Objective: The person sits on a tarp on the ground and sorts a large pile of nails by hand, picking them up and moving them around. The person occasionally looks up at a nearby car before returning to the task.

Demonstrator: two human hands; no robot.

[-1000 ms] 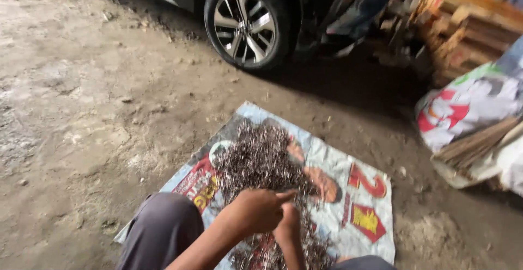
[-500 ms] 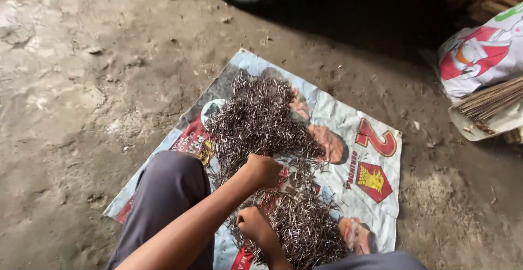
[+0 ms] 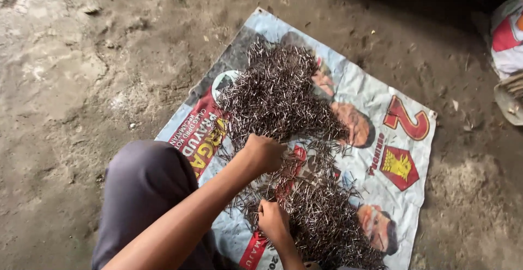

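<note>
Sorting nails [image 3: 283,101] (both hands in pile)

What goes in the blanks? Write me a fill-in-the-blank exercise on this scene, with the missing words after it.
1. Both hands reach into a heap of small metal ___.
2. The nails lie on a printed sheet spread on the dirt ___.
3. The left hand is ___ from the person than the right hand.
4. The knee, in grey cloth, shows to the ___ of both hands.

Missing words: nails; ground; farther; left
</note>
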